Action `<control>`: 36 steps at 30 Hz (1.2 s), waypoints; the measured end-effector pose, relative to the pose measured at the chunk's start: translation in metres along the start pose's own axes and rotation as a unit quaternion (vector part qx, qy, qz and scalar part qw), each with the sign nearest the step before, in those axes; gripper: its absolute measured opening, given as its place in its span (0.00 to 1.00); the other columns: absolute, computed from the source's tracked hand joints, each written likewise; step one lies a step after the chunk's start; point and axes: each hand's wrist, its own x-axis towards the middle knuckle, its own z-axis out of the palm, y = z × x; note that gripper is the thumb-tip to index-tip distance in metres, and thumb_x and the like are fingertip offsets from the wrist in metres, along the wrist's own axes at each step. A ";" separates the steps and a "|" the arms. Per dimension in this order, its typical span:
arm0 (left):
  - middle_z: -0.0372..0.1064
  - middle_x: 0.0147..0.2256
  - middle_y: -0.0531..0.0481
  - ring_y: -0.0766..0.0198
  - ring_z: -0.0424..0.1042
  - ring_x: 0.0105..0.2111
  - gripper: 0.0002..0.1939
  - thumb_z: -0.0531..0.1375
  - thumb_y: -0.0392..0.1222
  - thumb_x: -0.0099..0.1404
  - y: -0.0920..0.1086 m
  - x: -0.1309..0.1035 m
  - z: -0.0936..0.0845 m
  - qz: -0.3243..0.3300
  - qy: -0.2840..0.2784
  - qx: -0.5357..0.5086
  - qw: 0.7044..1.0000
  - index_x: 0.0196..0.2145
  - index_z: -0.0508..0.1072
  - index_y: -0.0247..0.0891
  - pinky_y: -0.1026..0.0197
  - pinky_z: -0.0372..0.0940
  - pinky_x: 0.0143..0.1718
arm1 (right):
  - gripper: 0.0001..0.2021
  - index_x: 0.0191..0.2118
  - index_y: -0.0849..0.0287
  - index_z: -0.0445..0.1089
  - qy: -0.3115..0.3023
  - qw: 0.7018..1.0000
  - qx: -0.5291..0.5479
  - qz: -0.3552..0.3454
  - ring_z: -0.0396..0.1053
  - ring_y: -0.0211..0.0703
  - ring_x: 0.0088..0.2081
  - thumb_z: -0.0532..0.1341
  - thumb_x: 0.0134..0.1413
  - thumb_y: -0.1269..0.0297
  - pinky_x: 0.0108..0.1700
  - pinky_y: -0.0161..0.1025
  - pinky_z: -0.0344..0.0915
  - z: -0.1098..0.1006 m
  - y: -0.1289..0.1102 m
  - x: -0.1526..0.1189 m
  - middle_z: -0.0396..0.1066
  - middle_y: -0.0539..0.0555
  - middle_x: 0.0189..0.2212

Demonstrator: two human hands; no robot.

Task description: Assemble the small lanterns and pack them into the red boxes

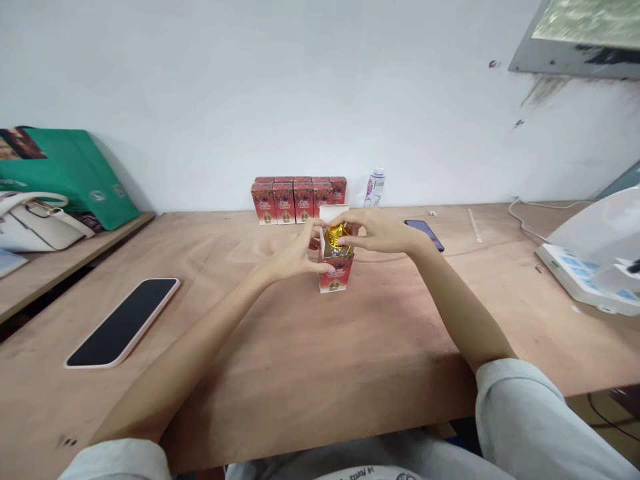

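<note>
A small red printed box (340,272) stands upright on the wooden table with its white top flap (334,212) raised. Out of its open top shows a shiny gold-topped item (338,235); its lower part is hidden inside the box. My left hand (299,257) is closed around the box's left side, thumb across the front. From above right, my right hand (376,230) grips the gold top between thumb and fingers. Behind the box, several matching red boxes (303,200) stand in rows against the wall.
A phone in a pink case (123,323) lies at left, and another phone (425,235) lies behind my right hand. A clear bottle (375,188) stands by the wall. At right is a white power strip (590,279); a white handbag (37,220) and green bag (75,173) are far left.
</note>
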 end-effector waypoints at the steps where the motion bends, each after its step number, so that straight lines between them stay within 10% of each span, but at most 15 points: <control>1: 0.66 0.48 0.43 0.53 0.70 0.48 0.38 0.70 0.46 0.51 0.000 0.000 0.000 -0.003 0.003 0.001 1.000 0.51 0.51 0.43 0.47 0.66 0.49 | 0.14 0.48 0.57 0.72 -0.006 1.000 -0.012 0.008 0.70 0.43 0.38 0.61 0.56 0.63 0.40 0.39 0.62 0.002 0.000 0.001 0.76 0.54 0.41; 12: 0.65 0.53 0.41 0.52 0.68 0.51 0.47 0.69 0.49 0.52 -0.006 -0.001 0.000 -0.014 0.011 0.050 0.999 0.63 0.48 0.43 0.48 0.65 0.51 | 0.09 0.39 0.57 0.77 -0.058 0.998 -0.012 0.028 0.72 0.41 0.36 0.59 0.57 0.64 0.37 0.36 0.61 0.008 0.001 0.004 0.78 0.53 0.34; 21: 0.66 0.48 0.47 0.59 0.68 0.42 0.42 0.59 0.51 0.62 -0.014 0.001 -0.001 0.035 -0.018 0.184 0.982 0.68 0.45 0.48 0.53 0.64 0.49 | 0.16 0.47 0.57 0.69 0.160 0.985 0.057 0.035 0.69 0.50 0.50 0.62 0.51 0.65 0.51 0.50 0.66 -0.013 0.019 -0.009 0.71 0.58 0.48; 27: 0.61 0.49 0.44 0.59 0.66 0.40 0.40 0.55 0.51 0.65 -0.013 -0.001 0.000 0.009 -0.042 0.230 0.972 0.69 0.40 0.48 0.53 0.63 0.46 | 0.38 0.60 0.60 0.56 0.058 0.990 0.040 0.122 0.63 0.61 0.58 0.68 0.45 0.54 0.56 0.58 0.62 0.001 0.031 -0.002 0.61 0.66 0.59; 36: 0.59 0.58 0.42 0.51 0.66 0.50 0.36 0.55 0.49 0.65 -0.019 -0.002 0.008 0.030 -0.023 0.201 0.979 0.66 0.47 0.44 0.51 0.63 0.50 | 0.29 0.58 0.55 0.60 -0.020 0.979 0.160 0.124 0.70 0.53 0.51 0.64 0.52 0.53 0.53 0.55 0.67 0.009 0.040 0.003 0.68 0.61 0.54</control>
